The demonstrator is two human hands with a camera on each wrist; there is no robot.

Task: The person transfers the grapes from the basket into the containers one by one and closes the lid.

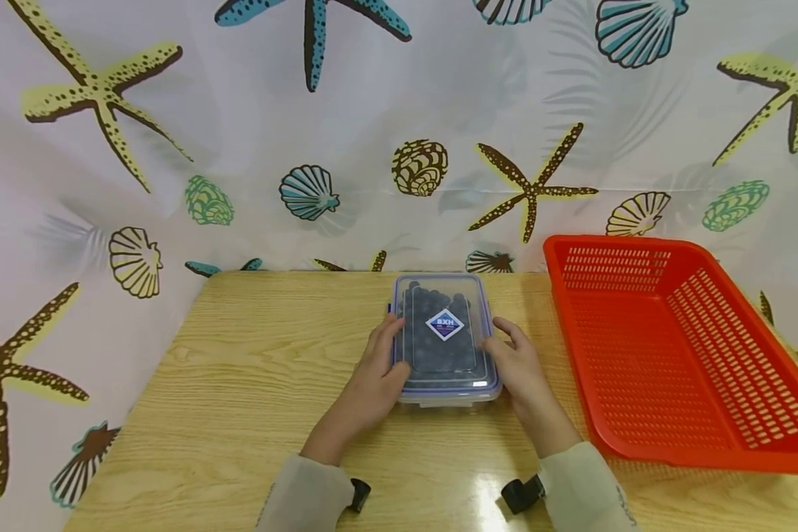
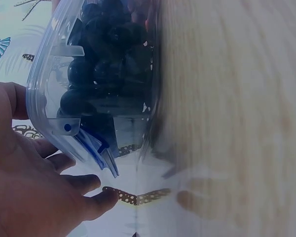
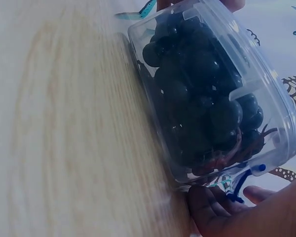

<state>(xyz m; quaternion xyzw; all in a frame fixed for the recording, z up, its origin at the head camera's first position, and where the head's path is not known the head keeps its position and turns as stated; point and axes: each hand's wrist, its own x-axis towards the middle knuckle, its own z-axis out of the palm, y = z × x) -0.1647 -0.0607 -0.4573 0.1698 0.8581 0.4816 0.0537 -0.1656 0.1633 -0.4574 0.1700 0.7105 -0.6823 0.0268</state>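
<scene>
A clear lidded food container (image 1: 439, 380) lies flat on the table, full of dark round fruit that looks like grapes (image 3: 197, 89). Its lid has a blue seal and a diamond-shaped label (image 1: 445, 324). My left hand (image 1: 375, 373) is at its left side, thumb on the lid's edge, the other fingers spread fairly straight beside a blue side clip (image 2: 96, 148) that sticks outward. At the opposite side my right hand (image 1: 520, 369) holds the container, thumb at the lid's edge and fingers curled beside another outward-angled blue clip (image 3: 241, 182). Some right fingertips are hidden.
To the right stands a red plastic basket (image 1: 595, 384) with slotted walls. The wood-grain table (image 1: 253, 384) extends left of the container. A white cloth (image 1: 372, 118) printed with shells and starfish hangs behind the table.
</scene>
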